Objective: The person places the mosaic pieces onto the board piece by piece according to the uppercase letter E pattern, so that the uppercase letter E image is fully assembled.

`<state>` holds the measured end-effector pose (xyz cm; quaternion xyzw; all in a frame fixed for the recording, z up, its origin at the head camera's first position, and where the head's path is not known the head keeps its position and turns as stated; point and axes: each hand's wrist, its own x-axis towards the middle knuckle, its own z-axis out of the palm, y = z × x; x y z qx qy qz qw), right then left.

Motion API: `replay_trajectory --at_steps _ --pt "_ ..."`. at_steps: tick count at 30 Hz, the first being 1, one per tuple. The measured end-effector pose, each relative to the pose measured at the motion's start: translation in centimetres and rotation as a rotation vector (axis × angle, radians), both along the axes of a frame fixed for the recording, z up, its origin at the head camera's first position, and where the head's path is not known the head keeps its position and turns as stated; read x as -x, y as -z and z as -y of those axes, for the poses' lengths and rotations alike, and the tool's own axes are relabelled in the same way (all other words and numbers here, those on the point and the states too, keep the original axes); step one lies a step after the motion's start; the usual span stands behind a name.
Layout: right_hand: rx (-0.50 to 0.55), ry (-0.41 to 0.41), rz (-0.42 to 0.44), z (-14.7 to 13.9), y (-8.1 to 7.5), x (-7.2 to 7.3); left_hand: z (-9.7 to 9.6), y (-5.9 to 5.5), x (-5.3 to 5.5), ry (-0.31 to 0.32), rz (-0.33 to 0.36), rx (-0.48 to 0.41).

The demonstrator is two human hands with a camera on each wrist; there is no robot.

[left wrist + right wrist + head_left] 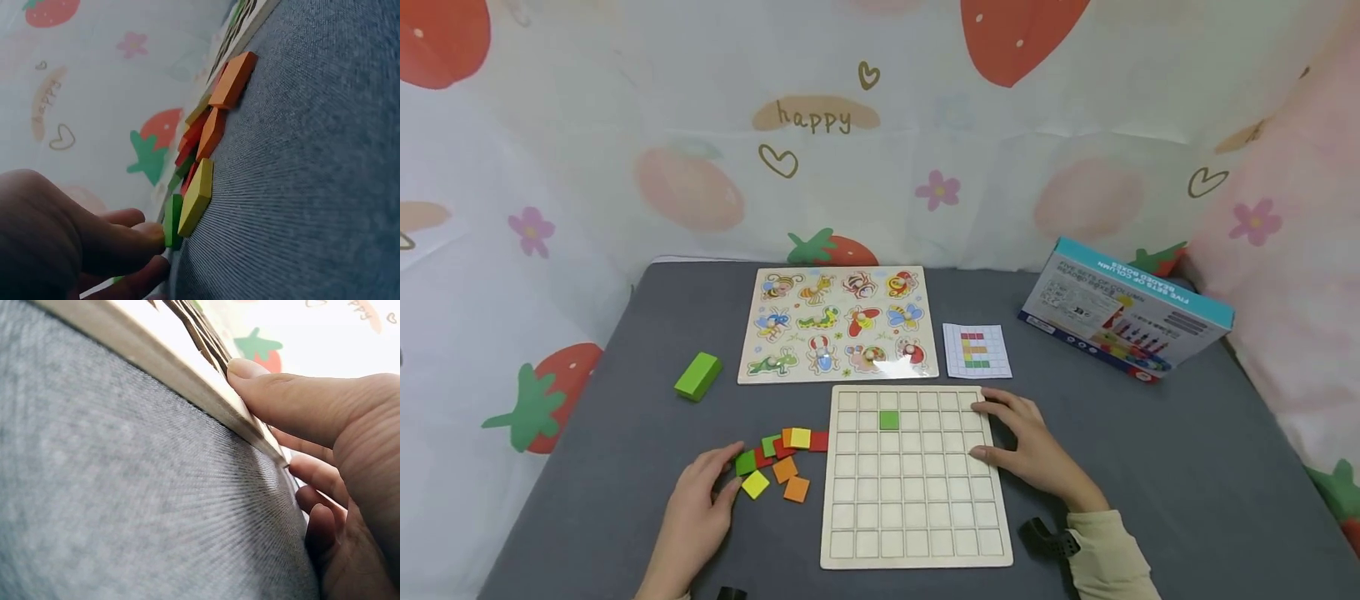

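Observation:
At the left end of a loose group of coloured square tiles, my left hand (696,500) pinches a green tile (746,462) between thumb and fingers. A yellow tile (197,199) lies right beside it in the left wrist view, with orange tiles (797,489) and red ones (818,442) further along. My right hand (1026,437) rests on the right edge of a wooden grid board (917,561). Its thumb (250,370) lies on top of the board, while the other fingers reach round the far corner. One green square (889,420) sits in the board's second row.
Behind the grid board lies an insect puzzle board (842,379), with a pattern card (977,362) to its right. A tilted box (1127,312) stands at the back right. Off to the left is a green block (698,377). A printed curtain (940,133) borders the table.

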<state>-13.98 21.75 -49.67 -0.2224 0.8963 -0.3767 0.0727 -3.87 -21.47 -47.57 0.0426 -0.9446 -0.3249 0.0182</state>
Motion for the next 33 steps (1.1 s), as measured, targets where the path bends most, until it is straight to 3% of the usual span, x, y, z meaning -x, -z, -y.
replay_trajectory --at_steps 13,18,24,29,33 --pt "-0.009 0.014 0.006 -0.1 0.1 -0.2 0.2 2.5 0.6 -0.055 -0.152 -0.006" --pt "-0.005 0.018 0.005 -0.1 0.1 -0.3 0.0 2.8 0.6 -0.097 -0.145 -0.008" --pt "-0.002 0.013 -0.005 -0.1 0.3 -0.2 0.0 2.8 0.6 -0.084 -0.143 -0.016" --pt "-0.002 0.012 -0.003 -0.1 0.3 -0.1 0.0 2.7 0.6 -0.096 -0.188 0.005" --pt "-0.002 0.004 -0.007 0.0 0.2 0.1 0.1 2.7 0.5 -0.169 -0.258 -0.002"
